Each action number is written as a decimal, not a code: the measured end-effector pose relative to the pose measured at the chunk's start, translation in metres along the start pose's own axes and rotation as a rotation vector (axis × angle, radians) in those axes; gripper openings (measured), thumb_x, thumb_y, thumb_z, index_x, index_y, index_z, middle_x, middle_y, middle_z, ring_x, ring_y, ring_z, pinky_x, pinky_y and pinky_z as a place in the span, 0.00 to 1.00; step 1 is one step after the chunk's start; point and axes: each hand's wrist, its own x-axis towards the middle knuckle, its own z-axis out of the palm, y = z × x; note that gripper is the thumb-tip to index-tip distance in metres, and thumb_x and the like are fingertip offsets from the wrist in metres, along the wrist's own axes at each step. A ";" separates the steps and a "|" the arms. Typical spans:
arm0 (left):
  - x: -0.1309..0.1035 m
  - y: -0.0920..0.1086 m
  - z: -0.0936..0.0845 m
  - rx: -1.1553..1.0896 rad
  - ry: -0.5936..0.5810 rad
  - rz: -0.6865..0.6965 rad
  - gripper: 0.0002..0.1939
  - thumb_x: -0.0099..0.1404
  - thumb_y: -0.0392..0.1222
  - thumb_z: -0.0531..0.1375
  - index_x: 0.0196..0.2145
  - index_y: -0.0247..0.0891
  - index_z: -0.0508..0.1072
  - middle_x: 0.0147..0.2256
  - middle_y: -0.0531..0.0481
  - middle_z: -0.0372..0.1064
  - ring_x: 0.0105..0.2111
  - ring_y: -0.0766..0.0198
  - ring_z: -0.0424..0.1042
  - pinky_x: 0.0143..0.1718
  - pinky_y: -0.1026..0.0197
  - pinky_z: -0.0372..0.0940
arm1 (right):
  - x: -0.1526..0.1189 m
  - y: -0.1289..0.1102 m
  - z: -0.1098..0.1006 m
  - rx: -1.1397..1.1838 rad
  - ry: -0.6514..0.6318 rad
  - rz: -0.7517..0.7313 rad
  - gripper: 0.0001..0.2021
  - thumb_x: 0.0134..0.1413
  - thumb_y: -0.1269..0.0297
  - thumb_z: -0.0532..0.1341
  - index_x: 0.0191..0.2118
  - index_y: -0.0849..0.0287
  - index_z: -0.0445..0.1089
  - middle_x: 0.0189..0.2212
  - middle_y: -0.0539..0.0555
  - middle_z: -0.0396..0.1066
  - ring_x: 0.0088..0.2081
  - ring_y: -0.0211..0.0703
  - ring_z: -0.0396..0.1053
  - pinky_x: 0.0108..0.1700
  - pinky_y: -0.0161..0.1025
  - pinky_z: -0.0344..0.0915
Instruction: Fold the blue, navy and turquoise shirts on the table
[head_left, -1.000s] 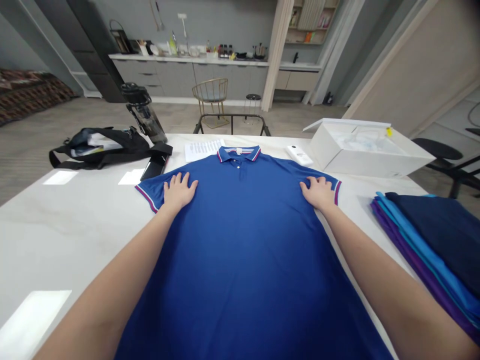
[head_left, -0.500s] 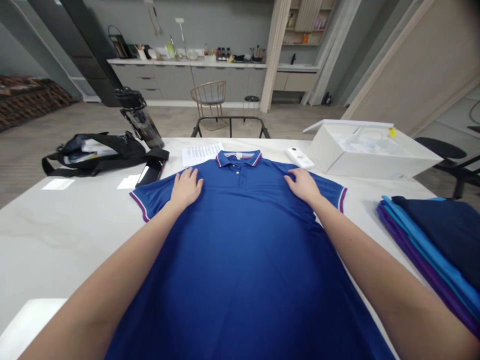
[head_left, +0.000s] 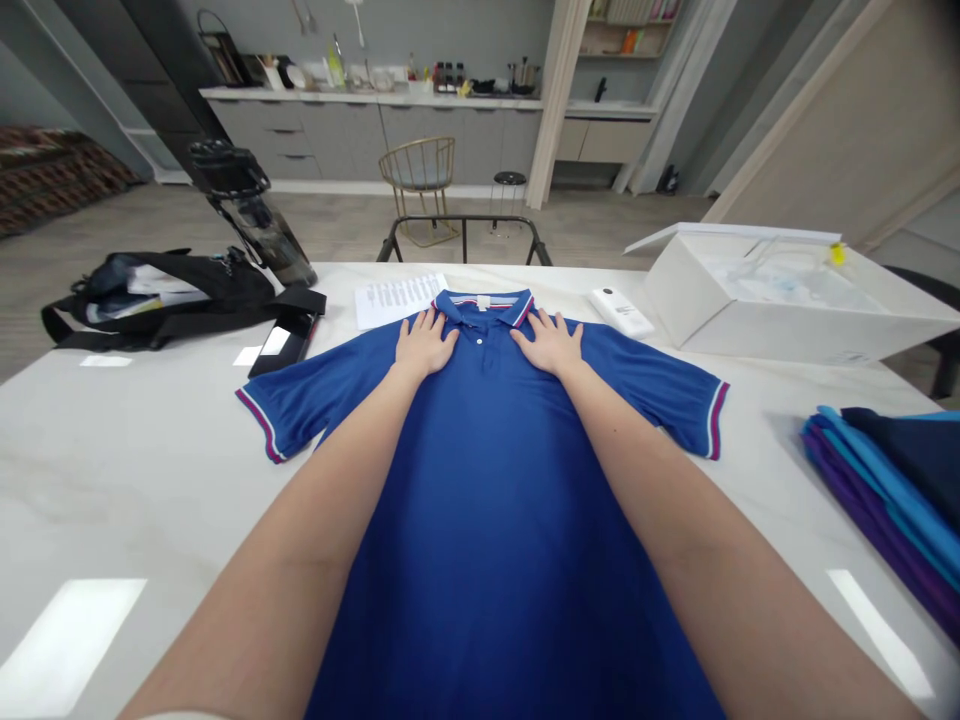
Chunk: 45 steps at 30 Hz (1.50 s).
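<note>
A royal blue polo shirt [head_left: 487, 480] lies flat and face up on the white table [head_left: 127, 470], collar at the far side, both short sleeves spread out with red and white trim. My left hand [head_left: 424, 343] rests palm down on the shirt just left of the collar, fingers apart. My right hand [head_left: 550, 342] lies palm down just right of the collar, fingers apart as well. Neither hand holds anything. Between the hands are the collar [head_left: 482, 304] and the buttoned placket.
A black bag [head_left: 161, 297] and a dark water bottle [head_left: 251, 215] sit at the far left, with a black phone [head_left: 281, 343] and a printed sheet [head_left: 397, 298]. A white remote [head_left: 620, 311] and an open white box [head_left: 787, 300] stand far right. Folded shirts [head_left: 892, 495] are stacked at right.
Both hands slid inward across the shirt, from the sleeves and shoulders to either side of the collar. The sleeves now lie spread flat and uncovered.
</note>
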 end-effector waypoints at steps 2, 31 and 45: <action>0.007 0.000 0.000 0.003 0.010 0.004 0.38 0.75 0.61 0.36 0.74 0.39 0.48 0.75 0.46 0.38 0.74 0.52 0.39 0.73 0.40 0.36 | 0.005 0.001 -0.001 -0.009 -0.006 0.002 0.40 0.66 0.33 0.36 0.75 0.48 0.47 0.76 0.56 0.41 0.74 0.66 0.37 0.66 0.79 0.35; -0.213 0.042 0.009 0.006 0.049 0.099 0.37 0.75 0.62 0.35 0.74 0.42 0.51 0.74 0.46 0.42 0.74 0.52 0.42 0.72 0.39 0.38 | -0.241 -0.021 -0.015 -0.077 0.193 -0.064 0.31 0.72 0.47 0.41 0.76 0.48 0.45 0.76 0.54 0.37 0.75 0.59 0.33 0.69 0.73 0.30; -0.323 0.048 0.007 0.035 0.066 0.206 0.36 0.76 0.62 0.37 0.73 0.44 0.53 0.73 0.47 0.45 0.73 0.52 0.45 0.72 0.40 0.41 | -0.322 -0.033 -0.009 0.016 -0.036 0.124 0.38 0.68 0.36 0.34 0.76 0.49 0.43 0.76 0.57 0.37 0.75 0.62 0.33 0.65 0.80 0.32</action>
